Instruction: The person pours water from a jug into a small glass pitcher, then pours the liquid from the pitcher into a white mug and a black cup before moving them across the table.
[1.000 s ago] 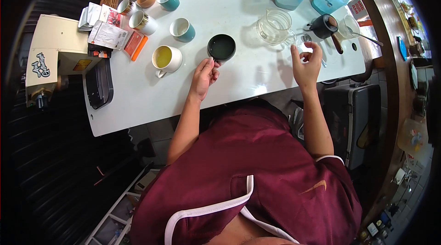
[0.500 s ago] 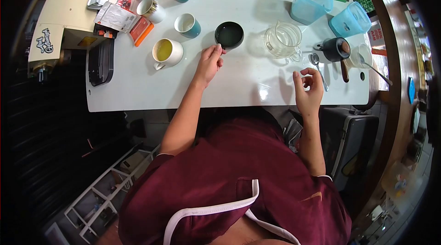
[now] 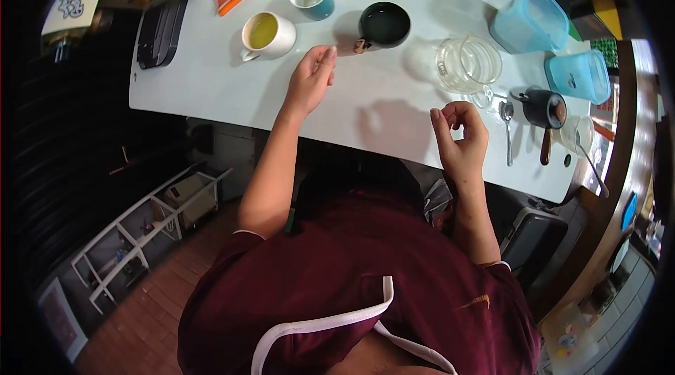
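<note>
Left grip (image 3: pixel 309 81) slack, fingertips (image 3: pixel 328 55) just beside black cup (image 3: pixel 384 24); right grip (image 3: pixel 460 137) half-curled.

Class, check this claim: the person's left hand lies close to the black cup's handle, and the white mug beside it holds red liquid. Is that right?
Not quite. The white mug holds yellow liquid, not red; the head view shows it. The left hand does lie close to the handle of the black cup.
</note>
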A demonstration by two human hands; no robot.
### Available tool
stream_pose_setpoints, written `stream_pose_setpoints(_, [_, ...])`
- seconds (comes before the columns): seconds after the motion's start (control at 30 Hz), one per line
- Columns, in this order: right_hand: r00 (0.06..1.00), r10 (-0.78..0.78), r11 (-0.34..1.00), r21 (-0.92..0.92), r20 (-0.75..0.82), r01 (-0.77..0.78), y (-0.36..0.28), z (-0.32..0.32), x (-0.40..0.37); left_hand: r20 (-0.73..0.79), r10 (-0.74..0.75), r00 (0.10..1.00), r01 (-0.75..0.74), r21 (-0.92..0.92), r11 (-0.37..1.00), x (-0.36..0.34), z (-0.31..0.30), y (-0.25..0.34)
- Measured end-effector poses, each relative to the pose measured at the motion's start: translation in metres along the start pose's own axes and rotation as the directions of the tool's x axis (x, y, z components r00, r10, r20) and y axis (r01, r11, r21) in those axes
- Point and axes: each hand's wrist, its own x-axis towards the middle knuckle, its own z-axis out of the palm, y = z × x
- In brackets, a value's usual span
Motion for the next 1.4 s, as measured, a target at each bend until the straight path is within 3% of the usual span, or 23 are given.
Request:
stream_pose_setpoints(0.07, [0.999, -0.021, 1.0, 0.002, 0.03, 0.021, -0.003, 0.008, 0.004, -0.028, -0.031, 0.999, 0.031, -0.03, 0.999, -0.011, -0.022, -0.005])
stream_pose_setpoints(0.2, [0.995, -0.029, 1.0, 0.01, 0.092, 0.028, -0.008, 0.032, 0.009, -0.234, -0.035, 0.972, 0.019, -0.074, 0.997, -0.026, -0.064, -0.018])
stream_pose_setpoints(0.3, [0.99, -0.031, 0.999, 0.018, 0.135, 0.029, -0.016, 0.052, 0.01, -0.506, 0.042, 0.862, 0.018, 0.113, 0.993, -0.022, -0.093, -0.02])
stream_pose_setpoints(0.33, [0.988, -0.026, 0.999, 0.022, 0.154, 0.023, -0.019, 0.058, 0.01, -0.511, 0.04, 0.859, 0.017, 0.107, 0.994, -0.018, -0.099, -0.019])
stream_pose_setpoints(0.5, [0.985, -0.018, 1.0, -0.008, 0.172, 0.02, -0.035, 0.078, 0.004, -0.461, 0.136, 0.877, 0.103, 0.457, 0.884, 0.006, -0.119, -0.014])
stream_pose_setpoints(0.73, [0.997, 0.03, 0.992, -0.127, 0.065, -0.022, -0.059, 0.088, -0.02, -0.39, 0.245, 0.888, -0.059, 0.431, 0.901, 0.027, -0.125, -0.019])
stream_pose_setpoints(1.07, [0.997, 0.055, 0.986, -0.155, -0.062, -0.064, -0.102, 0.126, -0.05, -0.331, 0.289, 0.898, -0.12, 0.448, 0.886, 0.032, -0.146, -0.014])
stream_pose_setpoints(1.13, [0.999, 0.04, 0.988, -0.151, -0.027, -0.044, -0.105, 0.133, -0.05, -0.351, 0.274, 0.895, -0.101, 0.441, 0.892, 0.015, -0.16, -0.015])
stream_pose_setpoints(1.2, [0.997, 0.065, 0.988, -0.141, 0.051, -0.058, -0.107, 0.137, -0.045, -0.302, 0.172, 0.938, -0.08, 0.294, 0.952, -0.005, -0.171, -0.022])
stream_pose_setpoints(1.4, [0.935, -0.021, 0.997, -0.068, 0.355, 0.048, -0.1, 0.157, -0.024, -0.462, 0.18, 0.869, -0.14, 0.118, 0.983, -0.072, -0.19, -0.068])
